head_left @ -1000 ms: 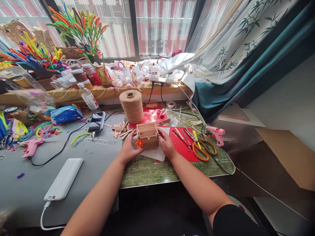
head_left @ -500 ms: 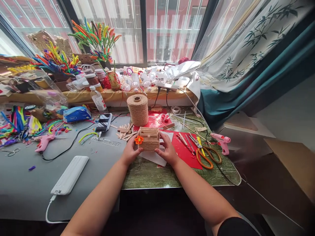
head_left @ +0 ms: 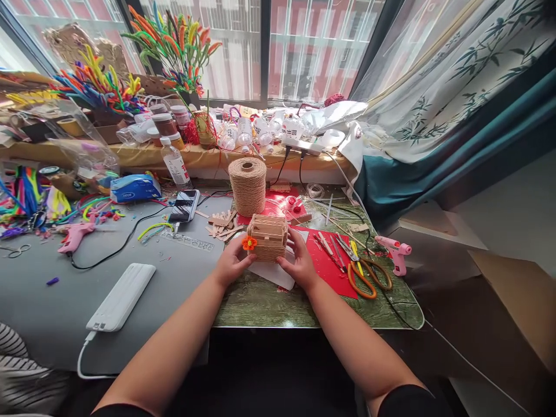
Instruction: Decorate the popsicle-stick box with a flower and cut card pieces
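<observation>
As the head camera looks down on the crowded work table, the small stick box (head_left: 268, 236) stands at the middle of the view, over a white paper (head_left: 273, 273) that lies on the green mat (head_left: 269, 304). The left hand (head_left: 230, 265) holds the box from 9 o'clock and the right hand (head_left: 299, 263) from 3 o'clock. Both hands are half closed around its side walls, thumbs toward the person, while the other fingers are mostly hidden behind the box. An orange flower (head_left: 249, 243) sits on the front corner of the box, at its 8 o'clock, just beside the left thumb.

I judge that the step in hand is holding and looking over the box between both hands. Whether its bottom rests on the paper or is just above it, I cannot tell. Further handling calls for light and even pressure, because the thin sticks and the flower look easy to push loose.

At 12 o'clock from the box, near it, stands a twine spool (head_left: 247, 186). At 10 o'clock lies a pile of loose sticks (head_left: 221, 226). At 3 o'clock, on a red sheet (head_left: 330, 269), lie scissors (head_left: 369, 277), and beyond them a pink glue gun (head_left: 397, 252).
</observation>
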`<state>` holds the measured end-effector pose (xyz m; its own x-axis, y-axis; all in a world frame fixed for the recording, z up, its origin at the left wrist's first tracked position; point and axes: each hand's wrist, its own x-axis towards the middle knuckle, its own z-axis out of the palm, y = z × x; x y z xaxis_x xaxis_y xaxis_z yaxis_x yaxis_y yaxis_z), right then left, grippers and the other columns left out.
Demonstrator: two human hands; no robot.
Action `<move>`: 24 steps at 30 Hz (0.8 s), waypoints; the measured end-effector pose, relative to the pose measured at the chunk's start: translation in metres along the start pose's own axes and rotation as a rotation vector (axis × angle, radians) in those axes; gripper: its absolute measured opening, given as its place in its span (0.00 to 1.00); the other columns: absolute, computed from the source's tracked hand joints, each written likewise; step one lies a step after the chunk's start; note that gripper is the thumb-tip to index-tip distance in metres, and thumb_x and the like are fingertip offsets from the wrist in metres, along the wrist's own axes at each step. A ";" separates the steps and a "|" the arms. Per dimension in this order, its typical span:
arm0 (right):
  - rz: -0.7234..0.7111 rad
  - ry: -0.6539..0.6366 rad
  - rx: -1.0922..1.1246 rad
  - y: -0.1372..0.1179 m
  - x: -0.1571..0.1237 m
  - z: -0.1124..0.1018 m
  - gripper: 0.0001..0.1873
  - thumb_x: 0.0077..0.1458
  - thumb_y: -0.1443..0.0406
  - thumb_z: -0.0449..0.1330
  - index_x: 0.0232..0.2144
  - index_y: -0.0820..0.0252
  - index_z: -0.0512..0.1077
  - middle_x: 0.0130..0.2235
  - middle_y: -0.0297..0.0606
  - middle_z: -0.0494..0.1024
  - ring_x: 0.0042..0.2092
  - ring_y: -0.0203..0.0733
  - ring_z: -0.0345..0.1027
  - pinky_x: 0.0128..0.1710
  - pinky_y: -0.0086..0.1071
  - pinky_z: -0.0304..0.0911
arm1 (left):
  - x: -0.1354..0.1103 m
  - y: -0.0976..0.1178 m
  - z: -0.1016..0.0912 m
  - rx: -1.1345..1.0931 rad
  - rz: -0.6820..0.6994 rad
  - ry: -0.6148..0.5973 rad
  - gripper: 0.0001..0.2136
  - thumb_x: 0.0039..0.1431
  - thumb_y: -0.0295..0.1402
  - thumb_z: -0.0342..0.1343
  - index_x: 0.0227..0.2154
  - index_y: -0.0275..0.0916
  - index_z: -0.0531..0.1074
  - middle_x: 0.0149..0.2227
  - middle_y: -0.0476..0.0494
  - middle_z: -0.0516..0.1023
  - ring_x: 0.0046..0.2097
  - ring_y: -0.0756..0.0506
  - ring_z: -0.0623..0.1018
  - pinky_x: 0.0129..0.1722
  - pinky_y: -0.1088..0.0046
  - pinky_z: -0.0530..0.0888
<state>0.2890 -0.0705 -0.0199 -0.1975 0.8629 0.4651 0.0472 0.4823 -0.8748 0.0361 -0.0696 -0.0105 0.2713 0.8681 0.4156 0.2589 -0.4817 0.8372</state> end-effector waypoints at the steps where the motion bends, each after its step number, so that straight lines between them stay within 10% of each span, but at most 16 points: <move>1: 0.009 0.003 -0.020 0.002 0.000 0.001 0.46 0.55 0.56 0.70 0.71 0.41 0.56 0.69 0.42 0.61 0.68 0.57 0.58 0.66 0.55 0.62 | 0.001 0.002 0.000 0.058 0.026 -0.010 0.23 0.65 0.45 0.59 0.59 0.43 0.72 0.62 0.37 0.75 0.62 0.34 0.74 0.65 0.50 0.68; 8: 0.123 0.066 -0.107 0.013 0.002 0.011 0.46 0.53 0.66 0.66 0.71 0.48 0.56 0.65 0.44 0.67 0.64 0.53 0.66 0.65 0.51 0.65 | 0.011 -0.009 0.001 0.341 0.052 -0.060 0.20 0.67 0.41 0.56 0.59 0.46 0.73 0.61 0.39 0.76 0.64 0.35 0.72 0.66 0.49 0.67; 14: 0.062 0.270 -0.182 0.007 -0.001 0.006 0.29 0.56 0.62 0.64 0.60 0.53 0.67 0.56 0.46 0.73 0.54 0.50 0.70 0.55 0.47 0.69 | -0.002 -0.012 0.002 0.398 0.038 0.141 0.48 0.55 0.52 0.66 0.72 0.41 0.50 0.70 0.29 0.59 0.72 0.30 0.59 0.67 0.46 0.63; 18: 0.125 0.531 -0.110 0.006 -0.003 -0.007 0.17 0.68 0.51 0.52 0.35 0.55 0.70 0.30 0.36 0.71 0.32 0.41 0.66 0.35 0.37 0.66 | -0.012 -0.007 -0.001 0.324 0.008 0.432 0.16 0.68 0.49 0.53 0.45 0.41 0.72 0.41 0.42 0.75 0.45 0.41 0.77 0.46 0.62 0.74; 24: 0.110 0.477 -0.098 -0.019 -0.001 -0.008 0.29 0.67 0.45 0.51 0.19 0.53 0.58 0.20 0.29 0.58 0.24 0.38 0.54 0.28 0.34 0.58 | -0.008 0.017 0.000 0.340 0.005 0.456 0.21 0.72 0.44 0.47 0.23 0.42 0.61 0.22 0.52 0.60 0.26 0.47 0.65 0.30 0.69 0.66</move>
<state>0.2965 -0.0790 -0.0030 0.2824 0.8714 0.4012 0.1393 0.3765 -0.9159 0.0380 -0.0847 0.0001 -0.1346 0.7931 0.5940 0.5627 -0.4323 0.7046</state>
